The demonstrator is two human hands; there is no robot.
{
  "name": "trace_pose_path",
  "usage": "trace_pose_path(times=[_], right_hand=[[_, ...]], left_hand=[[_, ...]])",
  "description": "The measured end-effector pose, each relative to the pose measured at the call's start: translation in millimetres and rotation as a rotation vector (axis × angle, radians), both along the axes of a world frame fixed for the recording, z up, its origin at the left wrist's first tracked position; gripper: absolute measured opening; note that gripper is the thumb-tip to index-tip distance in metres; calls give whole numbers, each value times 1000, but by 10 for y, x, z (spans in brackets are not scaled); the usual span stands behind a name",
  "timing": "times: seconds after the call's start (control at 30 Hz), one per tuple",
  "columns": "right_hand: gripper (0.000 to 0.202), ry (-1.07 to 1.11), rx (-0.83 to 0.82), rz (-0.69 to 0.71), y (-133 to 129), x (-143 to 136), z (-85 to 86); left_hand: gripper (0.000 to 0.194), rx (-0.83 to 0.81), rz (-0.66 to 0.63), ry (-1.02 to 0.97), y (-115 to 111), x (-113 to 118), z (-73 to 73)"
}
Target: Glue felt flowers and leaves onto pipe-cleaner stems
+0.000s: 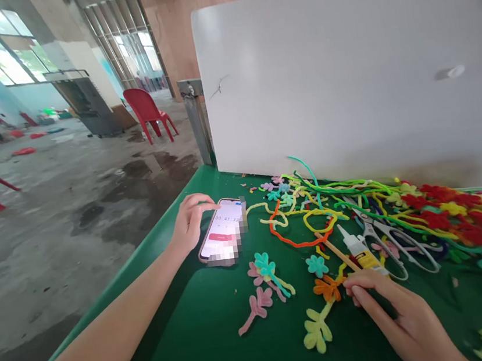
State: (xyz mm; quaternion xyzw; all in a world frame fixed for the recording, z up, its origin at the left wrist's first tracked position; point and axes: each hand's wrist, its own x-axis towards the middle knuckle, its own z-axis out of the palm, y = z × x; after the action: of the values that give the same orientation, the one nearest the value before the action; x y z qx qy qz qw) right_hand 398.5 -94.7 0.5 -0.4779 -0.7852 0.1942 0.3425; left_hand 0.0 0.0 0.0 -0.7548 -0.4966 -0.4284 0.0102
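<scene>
A phone [223, 232] lies flat near the left edge of the green table [226, 346]. Its screen, showing a timer, is tapped by the left hand [190, 219], fingers loosely spread and holding nothing. A light, single tap would be best, the phone kept still. The right hand [404, 315] rests loosely open beside a glue tube [361, 250], scissors [389, 241] and pipe-cleaner flowers [270, 273]. Part of the screen is blurred; the digits are hard to make out.

The lower part of the phone [224, 230] screen is blurred out, and its timer digits are too small to read. The right hand [405, 318] is cut off by the bottom edge, its fingertips covering the glue tube [361, 252] base. The pipe-cleaner pile [460, 215] runs off the right edge.
</scene>
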Motion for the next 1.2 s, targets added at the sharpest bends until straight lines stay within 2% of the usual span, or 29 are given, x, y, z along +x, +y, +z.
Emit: trace_pose_path(times=[0.17,0.33,0.43,0.5,0.57,0.67,0.77,0.83,0.9,1.03,1.2], right_hand=[[13,-7,32,27,-23,-18,10],[15,-42,66,84,-23,-25,43],[16,-72,100,106,-23,-38,53],[17,-75,122,101,-28,-49,55],[18,-94,167,101,-36,-59,55],[17,-130,267,124,-48,-73,52],[17,-163,359,125,-56,-83,42],[17,-191,405,102,-59,-88,33],[17,-234,464,83,-61,-93,27],[16,-364,626,112,-82,-96,43],[14,-524,772,202,-144,-49,134]], left_hand=[[49,106,117,7,-57,42,34],[38,219,90,158,-124,90,88],[27,262,-34,331,-191,168,157],[20,292,-129,432,-286,298,225],[13,343,-222,512,-443,518,297],[12,530,-499,662,-781,974,355],[14,521,-717,608,-1100,1398,305],[15,507,-812,615,-1217,1569,237],[14,479,-793,610,-1249,1638,181],[13,434,-631,596,-1220,1615,156],[12,391,-613,598,-1334,1624,177]])
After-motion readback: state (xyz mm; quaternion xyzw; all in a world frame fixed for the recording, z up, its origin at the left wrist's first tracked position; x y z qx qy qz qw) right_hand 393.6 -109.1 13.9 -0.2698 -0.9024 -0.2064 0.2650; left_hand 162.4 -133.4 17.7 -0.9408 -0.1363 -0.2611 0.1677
